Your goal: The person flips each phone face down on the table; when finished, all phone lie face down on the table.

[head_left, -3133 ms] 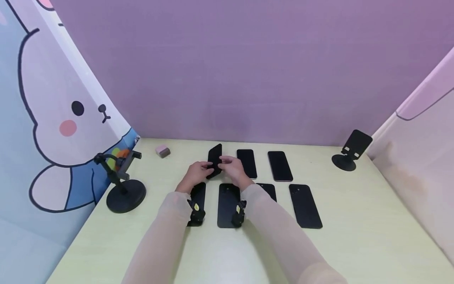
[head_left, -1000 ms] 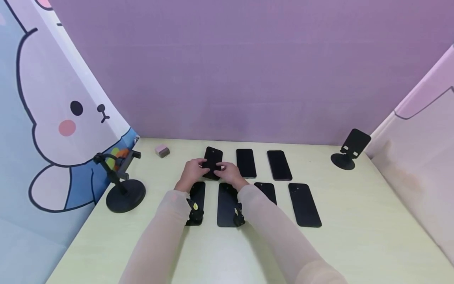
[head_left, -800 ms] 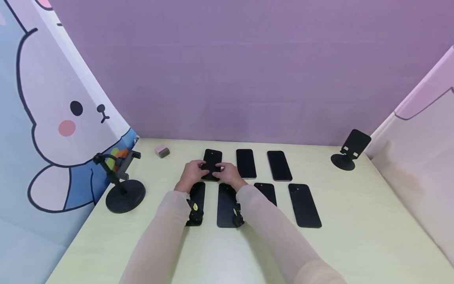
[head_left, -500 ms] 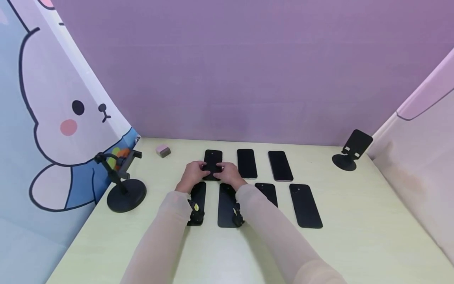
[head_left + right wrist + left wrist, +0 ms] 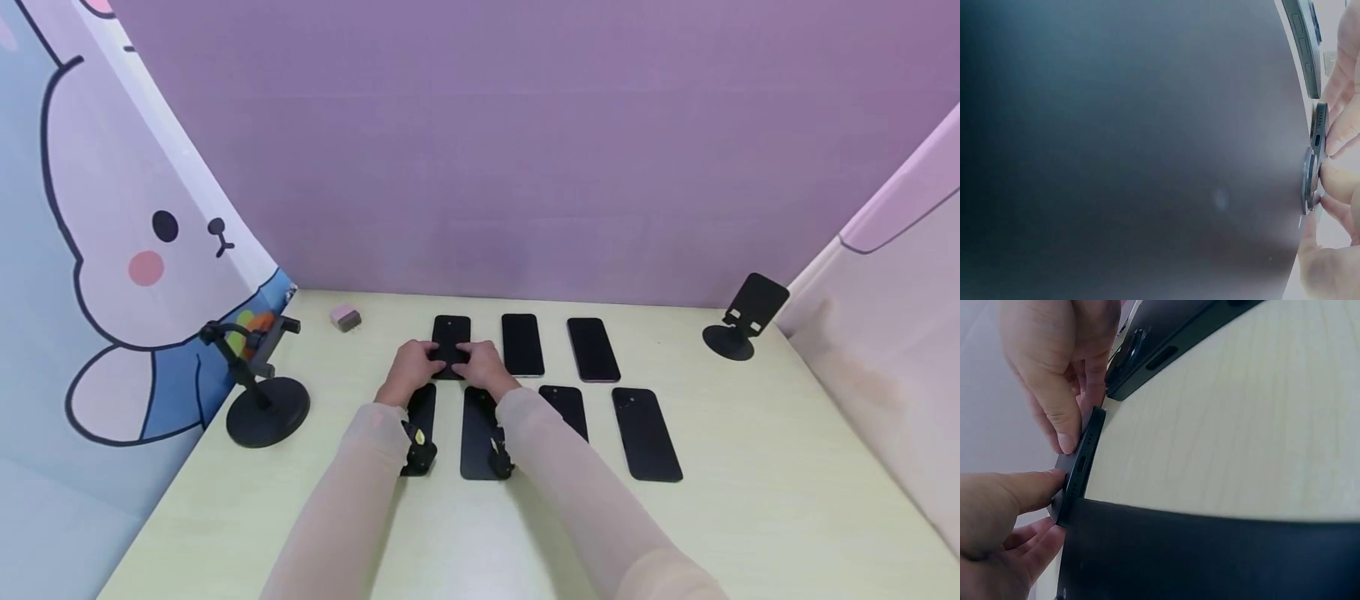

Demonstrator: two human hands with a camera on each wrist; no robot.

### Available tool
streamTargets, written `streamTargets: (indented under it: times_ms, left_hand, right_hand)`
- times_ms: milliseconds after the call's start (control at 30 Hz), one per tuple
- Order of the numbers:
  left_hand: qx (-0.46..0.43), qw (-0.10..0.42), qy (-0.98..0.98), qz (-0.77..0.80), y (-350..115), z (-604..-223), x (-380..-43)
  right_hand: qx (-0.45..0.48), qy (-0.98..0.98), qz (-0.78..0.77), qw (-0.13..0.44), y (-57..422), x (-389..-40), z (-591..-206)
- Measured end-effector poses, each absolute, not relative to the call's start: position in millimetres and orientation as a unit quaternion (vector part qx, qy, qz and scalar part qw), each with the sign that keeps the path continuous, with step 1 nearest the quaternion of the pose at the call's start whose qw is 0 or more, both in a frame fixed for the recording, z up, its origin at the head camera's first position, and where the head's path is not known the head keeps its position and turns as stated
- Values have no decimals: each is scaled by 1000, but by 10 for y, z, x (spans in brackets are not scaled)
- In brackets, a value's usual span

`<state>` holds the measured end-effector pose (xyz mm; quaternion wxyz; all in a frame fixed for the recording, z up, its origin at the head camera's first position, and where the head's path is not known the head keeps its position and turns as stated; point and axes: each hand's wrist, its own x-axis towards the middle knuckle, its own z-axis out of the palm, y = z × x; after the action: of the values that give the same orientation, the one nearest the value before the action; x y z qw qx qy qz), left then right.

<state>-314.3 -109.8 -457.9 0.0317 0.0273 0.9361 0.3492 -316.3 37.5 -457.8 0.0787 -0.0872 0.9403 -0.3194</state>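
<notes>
Down from its earlier tilt, the black phone (image 5: 452, 332) lies flat on the tabletop (image 5: 757, 483), leftmost in the far row of phones (image 5: 522, 345), the fingers of my left hand (image 5: 411, 365) and right hand (image 5: 486, 367) pinching its opposite long edges.

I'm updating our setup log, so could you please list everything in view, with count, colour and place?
Table: 1, pale yellowish, foreground
Held phone: 1, black, back row, left end
Other back-row phones: 2, black, right of it
Front-row phones: 4, dark, nearer row, three partly hidden
Flat-plate stand: 1, black, back right
Arm stand: 1, black and grey, left
Small block: 1, pink and grey-brown, back left
Backdrop: 1, purple, behind
Cartoon cloth: 1, white and blue, left
Pale cloth: 1, pinkish white, right
Wrist devices: 2, black, one per wrist
Sleeves: 2, pale, bottom centre
Left hand: 1, bare, phone's left edge
Right hand: 1, bare, phone's right edge
</notes>
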Motion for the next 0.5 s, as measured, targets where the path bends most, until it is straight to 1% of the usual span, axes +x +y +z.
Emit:
streamTargets:
  times_ms: [100, 167, 233, 300, 400, 500]
  left_hand:
    - [23, 30, 938, 343, -1060, -4570, -3137]
    - [17, 24, 940, 340, -1025, -4556, -3128]
    - [12, 6, 941, 338, -979, -4531, -3121]
    - [15, -23, 935, 354, -922, -4508, -3134]
    - [39, -60, 915, 397, -801, -4473, -3153]
    - [71, -62, 896, 434, -655, -4452, -3156]
  right_hand:
    - [-86, 934, -338, 81, 405, -3164, -4571]
    - [-83, 923, -366, 92, 442, -3155, -4560]
    - [-79, 907, -400, 105, 504, -3139, -4534]
    - [-73, 895, -425, 117, 590, -3125, -4501]
    - [-66, 894, -430, 111, 757, -3128, -4455]
    - [-62, 904, -414, 85, 932, -3145, -4422]
